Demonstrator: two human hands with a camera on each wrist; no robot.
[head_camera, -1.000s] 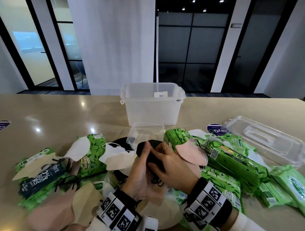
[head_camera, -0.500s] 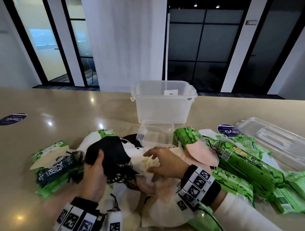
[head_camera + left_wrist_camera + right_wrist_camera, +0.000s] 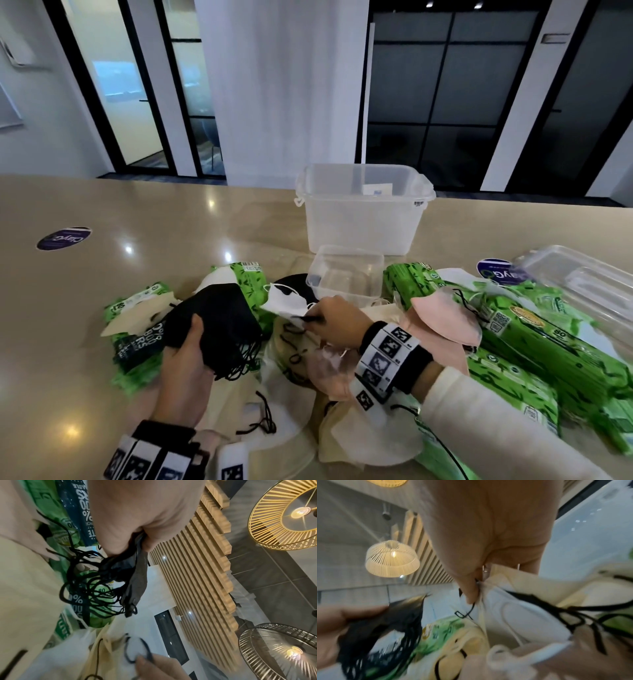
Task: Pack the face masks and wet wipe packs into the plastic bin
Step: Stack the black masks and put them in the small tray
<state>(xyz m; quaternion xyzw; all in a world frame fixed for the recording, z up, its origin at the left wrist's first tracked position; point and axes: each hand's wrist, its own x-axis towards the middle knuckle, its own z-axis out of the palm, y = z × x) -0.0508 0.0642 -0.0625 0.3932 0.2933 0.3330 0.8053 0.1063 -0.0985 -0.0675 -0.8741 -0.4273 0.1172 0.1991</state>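
On the far left of the beige table (image 3: 68,308) lies a round purple sticker (image 3: 64,237). Next comes a heap of green wet wipe packs (image 3: 135,342) with a cream mask (image 3: 137,317) lying across them; how many packs are stacked there cannot be told. Just right of that heap the left hand (image 3: 185,370) grips a bundle of black masks (image 3: 219,325) — thumb on top, fingers curled beneath, the black ear loops hanging tangled below the palm. The bundle holds several masks, but the layers are too close to count.

In the middle, the right hand (image 3: 334,320) pinches a black ear loop (image 3: 467,613) together with the edge of a white mask (image 3: 286,303), which sticks out to the left of its fingertips. Beneath both wrists lies a loose pile of cream, pink and white masks (image 3: 294,421), overlapping too much to count.

Behind the hands sits one small clear tub (image 3: 346,274), and behind that the plastic bin (image 3: 363,212), upright and open.

To the right — one pink mask (image 3: 445,318) lying on more green packs (image 3: 541,346), a second purple sticker (image 3: 498,272), and one clear lid (image 3: 589,291).
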